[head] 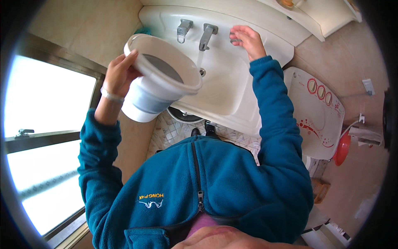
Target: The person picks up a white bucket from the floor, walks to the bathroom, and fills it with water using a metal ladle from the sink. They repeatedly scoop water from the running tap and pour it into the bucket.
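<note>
My left hand (122,71) grips the rim of a white collapsible bucket with a grey band (149,96), which is tilted over the left front edge of the white sink (227,84). Water runs from the chrome faucet spout (205,38) into the basin near the drain (202,72), beside the bucket's rim. My right hand (247,40) is raised at the right of the faucet, fingers bent, over a metal handle (233,38) that it partly hides; whether it touches the handle I cannot tell. A second chrome handle (184,30) is at the left of the spout.
A washing machine with several round knobs (317,115) stands right of the sink. Behind it is a red basin (343,149). A window (49,96) is at the left. Below the sink, a dark round basin (186,115) is on the tiled floor. A shelf (329,18) juts out at upper right.
</note>
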`<state>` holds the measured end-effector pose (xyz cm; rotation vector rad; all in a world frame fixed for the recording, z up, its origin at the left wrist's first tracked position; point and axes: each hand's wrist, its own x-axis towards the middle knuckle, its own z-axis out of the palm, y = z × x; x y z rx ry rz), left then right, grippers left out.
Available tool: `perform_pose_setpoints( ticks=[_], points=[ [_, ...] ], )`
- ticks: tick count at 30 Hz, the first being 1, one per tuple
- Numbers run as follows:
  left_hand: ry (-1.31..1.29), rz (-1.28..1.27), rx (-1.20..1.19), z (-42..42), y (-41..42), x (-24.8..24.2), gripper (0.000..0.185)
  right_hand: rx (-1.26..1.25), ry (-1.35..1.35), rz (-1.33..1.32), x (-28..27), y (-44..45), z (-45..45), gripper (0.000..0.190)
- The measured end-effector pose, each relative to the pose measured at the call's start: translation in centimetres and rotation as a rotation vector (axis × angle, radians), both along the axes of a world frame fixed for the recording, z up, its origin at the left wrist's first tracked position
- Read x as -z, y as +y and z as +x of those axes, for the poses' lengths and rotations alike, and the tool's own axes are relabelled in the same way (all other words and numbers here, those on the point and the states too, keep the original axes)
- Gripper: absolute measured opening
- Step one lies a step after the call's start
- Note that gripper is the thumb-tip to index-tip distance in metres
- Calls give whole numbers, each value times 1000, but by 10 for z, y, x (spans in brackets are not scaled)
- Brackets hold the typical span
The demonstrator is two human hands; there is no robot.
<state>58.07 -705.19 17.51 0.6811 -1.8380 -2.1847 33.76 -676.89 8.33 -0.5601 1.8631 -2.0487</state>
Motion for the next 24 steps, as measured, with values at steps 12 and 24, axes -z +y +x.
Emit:
perform_pose_setpoints(
  ticks=[12,24],
  points=[
    [-241,11,-59,-141,60,26,38,107,-345,-52,99,95,92,18],
    [-109,376,-150,-122,59,91,33,163,-514,-63,140,133,125,17]
  ],
)
